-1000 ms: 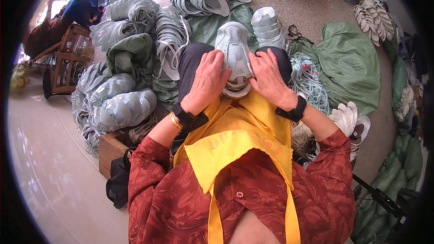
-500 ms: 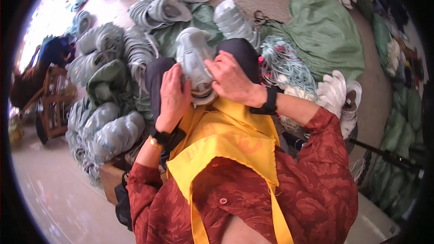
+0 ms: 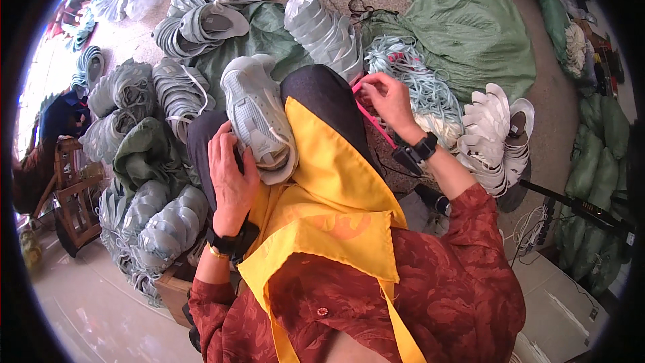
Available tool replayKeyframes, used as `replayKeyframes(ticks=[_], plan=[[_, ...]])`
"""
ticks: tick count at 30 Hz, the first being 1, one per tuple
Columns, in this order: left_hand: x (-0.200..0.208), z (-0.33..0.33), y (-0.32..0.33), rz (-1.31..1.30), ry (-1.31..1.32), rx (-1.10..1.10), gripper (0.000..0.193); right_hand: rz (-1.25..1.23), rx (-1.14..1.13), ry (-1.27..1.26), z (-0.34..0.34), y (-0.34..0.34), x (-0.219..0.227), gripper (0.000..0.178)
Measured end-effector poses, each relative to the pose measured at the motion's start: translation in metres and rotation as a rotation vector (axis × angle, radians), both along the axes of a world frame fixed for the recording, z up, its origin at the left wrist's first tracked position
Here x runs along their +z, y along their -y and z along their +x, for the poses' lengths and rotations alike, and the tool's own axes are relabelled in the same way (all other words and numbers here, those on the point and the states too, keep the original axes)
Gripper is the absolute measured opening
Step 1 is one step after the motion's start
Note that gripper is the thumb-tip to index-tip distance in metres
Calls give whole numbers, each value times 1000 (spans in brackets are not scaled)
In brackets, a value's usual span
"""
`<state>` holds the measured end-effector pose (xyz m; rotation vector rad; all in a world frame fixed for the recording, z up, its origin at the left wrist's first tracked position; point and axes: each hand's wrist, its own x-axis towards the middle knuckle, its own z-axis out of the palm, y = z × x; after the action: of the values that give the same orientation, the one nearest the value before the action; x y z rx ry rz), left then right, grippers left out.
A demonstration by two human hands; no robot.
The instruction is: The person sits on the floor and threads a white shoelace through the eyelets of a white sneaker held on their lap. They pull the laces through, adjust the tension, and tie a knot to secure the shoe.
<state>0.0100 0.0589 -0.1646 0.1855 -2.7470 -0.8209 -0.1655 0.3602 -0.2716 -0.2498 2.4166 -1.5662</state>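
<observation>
A pale grey-white shoe lies on my lap, toe pointing away from me, partly over the yellow apron. My left hand is against its left side, fingers curled and thumb at the shoe's edge. Beyond my right knee, my right hand pinches a thin pink strip that slants down toward my wrist. Just past that hand lies a tangle of light blue laces on the floor, with some pink among them.
Nested rows of shoes surround me at the left and front. A green sack bulges at the far right. White shoes stand near my right arm, close to a black bar. A wooden chair is at left.
My right hand has left the shoe and moved right, where it now holds the pink strip. The shoe and my left hand have shifted left and nearer in the picture as the view moved.
</observation>
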Motion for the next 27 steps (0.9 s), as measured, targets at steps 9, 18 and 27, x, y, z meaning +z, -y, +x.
replayKeyframes(ticks=[9,18,27], plan=[[2,-11,-1,46,58,7,22,253,-281,114,-52,-86,-220,52],[9,-13,-3,-18,147,24,29,263,-137,74,-47,-80,-192,19],[12,-16,-5,-151,160,13,40,-227,-12,130,-7,-8,-35,13]])
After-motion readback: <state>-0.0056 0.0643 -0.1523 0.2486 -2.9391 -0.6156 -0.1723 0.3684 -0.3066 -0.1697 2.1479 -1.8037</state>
